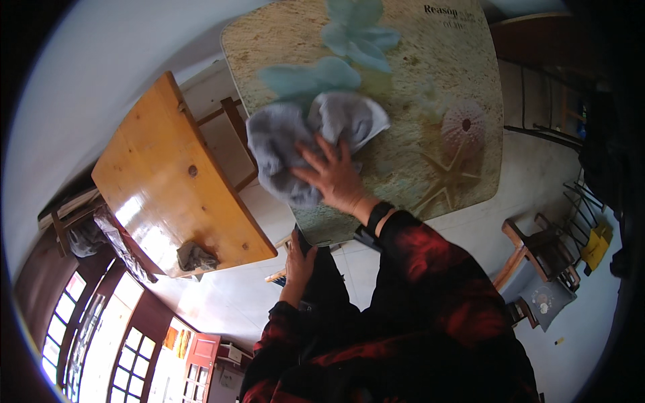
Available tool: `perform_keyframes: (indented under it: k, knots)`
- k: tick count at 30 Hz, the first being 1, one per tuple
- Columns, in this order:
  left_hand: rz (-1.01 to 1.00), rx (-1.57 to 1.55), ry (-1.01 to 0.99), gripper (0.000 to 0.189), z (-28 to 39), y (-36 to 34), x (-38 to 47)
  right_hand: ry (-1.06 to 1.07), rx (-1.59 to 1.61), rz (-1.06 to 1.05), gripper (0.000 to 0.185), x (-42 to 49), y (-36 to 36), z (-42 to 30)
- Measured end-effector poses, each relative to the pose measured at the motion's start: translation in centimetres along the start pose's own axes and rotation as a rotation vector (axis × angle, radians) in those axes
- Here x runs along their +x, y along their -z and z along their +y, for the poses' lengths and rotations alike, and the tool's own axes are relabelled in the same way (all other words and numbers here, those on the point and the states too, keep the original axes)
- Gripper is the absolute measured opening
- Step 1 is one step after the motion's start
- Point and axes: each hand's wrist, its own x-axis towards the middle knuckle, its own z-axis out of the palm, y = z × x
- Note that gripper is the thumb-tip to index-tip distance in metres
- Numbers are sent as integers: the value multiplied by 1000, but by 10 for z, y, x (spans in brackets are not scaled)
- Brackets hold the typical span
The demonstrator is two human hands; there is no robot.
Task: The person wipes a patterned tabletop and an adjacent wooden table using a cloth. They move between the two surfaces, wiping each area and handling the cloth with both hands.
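Before me stands a table with a printed top showing pale blue petals, a sea urchin shell and a starfish. My right hand, with a dark band on its wrist, presses a crumpled grey cloth onto the table's left part, fingers spread over it. The cloth reaches past the table's left edge. My left hand is lower, beside the table's near left corner, with its fingertips by a dark object at the edge; whether it grips that cannot be made out.
At the left is a varnished wooden table with a crumpled dark rag on its near end. A wooden chair, a grey cushion and a yellow item are at the right. Glazed doors stand at the lower left.
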Motion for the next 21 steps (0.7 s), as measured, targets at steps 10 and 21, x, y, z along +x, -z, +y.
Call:
perform_keyframes:
  k: [10, 21]
  knots:
    - [-238, -68, 233, 88, 26, 3, 21, -624, -345, 563, 83, -54, 138, 271]
    - [-223, 10, 174, 88, 18, 5, 23, -107, -33, -32, 68, 13, 30, 12]
